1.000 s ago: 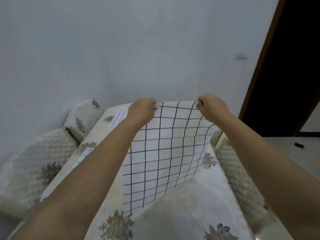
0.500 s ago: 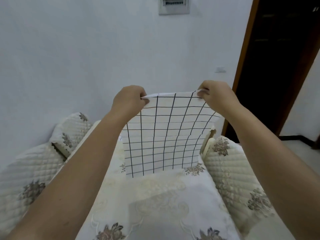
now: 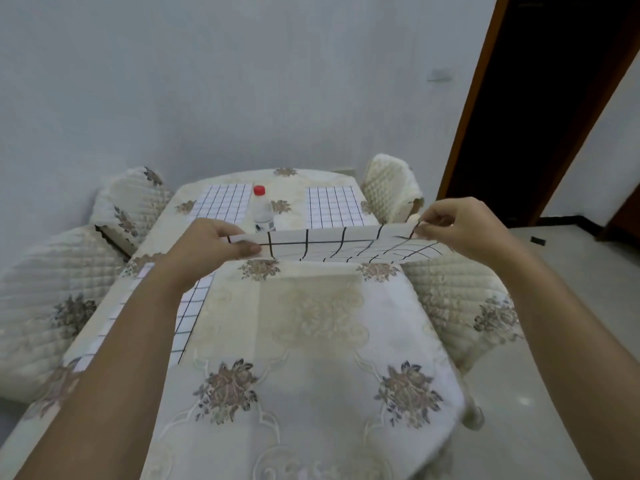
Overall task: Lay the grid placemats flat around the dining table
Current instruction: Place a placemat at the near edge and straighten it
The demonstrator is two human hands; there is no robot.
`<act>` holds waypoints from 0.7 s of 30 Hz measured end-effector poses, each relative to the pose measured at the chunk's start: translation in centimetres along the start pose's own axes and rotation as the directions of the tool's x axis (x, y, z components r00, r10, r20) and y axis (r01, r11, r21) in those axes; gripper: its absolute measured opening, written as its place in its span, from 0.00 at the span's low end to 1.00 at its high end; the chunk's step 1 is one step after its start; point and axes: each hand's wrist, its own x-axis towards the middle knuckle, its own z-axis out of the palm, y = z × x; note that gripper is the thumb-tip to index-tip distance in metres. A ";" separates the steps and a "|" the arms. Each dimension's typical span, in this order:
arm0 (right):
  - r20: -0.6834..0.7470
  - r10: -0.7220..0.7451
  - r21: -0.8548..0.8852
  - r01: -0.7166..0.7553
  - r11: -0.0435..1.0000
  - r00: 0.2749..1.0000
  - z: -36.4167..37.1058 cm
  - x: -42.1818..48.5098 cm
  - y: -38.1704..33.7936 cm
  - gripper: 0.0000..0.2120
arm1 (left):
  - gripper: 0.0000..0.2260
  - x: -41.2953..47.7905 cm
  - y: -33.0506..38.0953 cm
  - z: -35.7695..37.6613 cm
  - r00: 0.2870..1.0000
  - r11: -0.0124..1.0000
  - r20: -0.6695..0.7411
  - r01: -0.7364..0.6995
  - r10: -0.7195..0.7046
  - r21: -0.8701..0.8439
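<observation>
White black-gridded placemat [image 3: 332,245] sagging, nearly edge-on above table; both hands, left [image 3: 211,244] and right [image 3: 460,225], pinching corners.

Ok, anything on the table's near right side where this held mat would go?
Nothing visible. The tablecloth under the held placemat is bare; the bottle stands farther back, between the far left placemat and far right placemat.

Placemat [image 3: 322,244] between left hand [image 3: 207,251], right hand [image 3: 460,226]
</observation>
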 end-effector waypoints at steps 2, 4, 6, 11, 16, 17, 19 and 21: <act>0.027 0.029 0.062 -0.031 0.998 0.999 0.6 -1.7 1.1 0.03 | 0.00 -1.2 -2.2 0.2 1.000 0.997 0.014 0.020 -0.019 -0.077; 0.064 0.063 0.181 -0.074 0.981 0.996 1.4 -3.4 2.1 0.03 | 0.01 -2.5 -4.7 0.5 0.998 0.989 0.014 0.068 -0.067 -0.134; 0.099 0.094 0.277 -0.118 0.954 0.991 2.3 -4.7 3.1 0.03 | 0.02 -3.9 -6.9 0.9 0.991 0.970 0.036 0.132 -0.127 -0.206; 0.158 0.192 0.425 -0.243 0.872 0.968 5.5 -7.5 5.5 0.06 | 0.06 -6.7 -11.4 3.0 0.984 0.926 -0.041 0.150 -0.174 -0.348; 0.164 0.264 0.541 -0.311 0.781 0.950 8.5 -10.4 7.3 0.09 | 0.06 -9.0 -14.9 4.4 0.962 0.902 -0.050 0.231 -0.267 -0.364; 0.163 0.273 0.572 -0.316 0.757 0.948 8.8 -11.0 7.4 0.10 | 0.05 -9.5 -15.3 4.5 0.959 0.899 -0.054 0.239 -0.277 -0.367; 0.182 0.287 0.620 -0.336 0.709 0.941 9.4 -12.2 7.5 0.14 | 0.05 -10.6 -16.1 4.7 0.950 0.893 -0.071 0.258 -0.304 -0.369; 0.211 0.298 0.638 -0.363 0.679 0.931 9.8 -13.2 7.8 0.12 | 0.05 -11.6 -16.7 4.9 0.944 0.896 -0.086 0.270 -0.318 -0.353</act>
